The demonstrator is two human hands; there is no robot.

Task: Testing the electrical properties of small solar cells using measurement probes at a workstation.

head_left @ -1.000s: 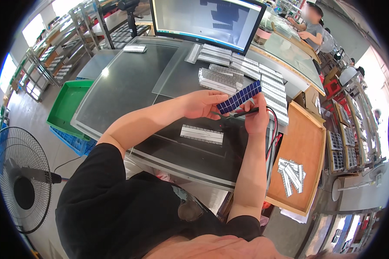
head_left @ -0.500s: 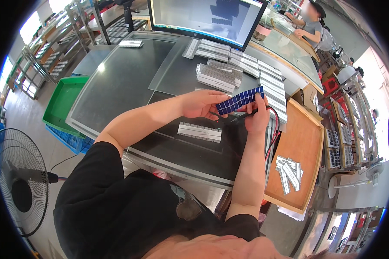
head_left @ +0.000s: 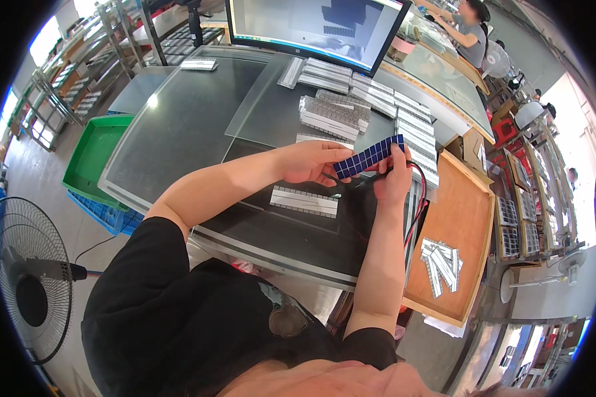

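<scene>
While both hands (head_left: 306, 163) (head_left: 393, 178) hold a panel (head_left: 369, 158), the wooden tray (head_left: 458, 215) contains white strips (head_left: 443, 264).

"What has been put around the big screen (head_left: 318, 30)?"

"A dark table (head_left: 192, 99) with a shiny top is set before it. A bright spot of light (head_left: 153, 101) is thrown back there, left of the screen."

"And farther left of the screen?"

"Metal racks (head_left: 64, 85) are lined up, and bright windows (head_left: 48, 49) are seen behind them. Closer in front, a green bin (head_left: 89, 155) is kept above a blue crate (head_left: 102, 212). Gray floor (head_left: 86, 228) is shown beside them. A black fan (head_left: 32, 301) is placed even farther from the screen."

"What is found right of the screen?"

"A glass-topped bench (head_left: 437, 59) is seen, edged with wood. Beyond it, shelves (head_left: 528, 172) and a white fan (head_left: 571, 263) are kept."
</scene>
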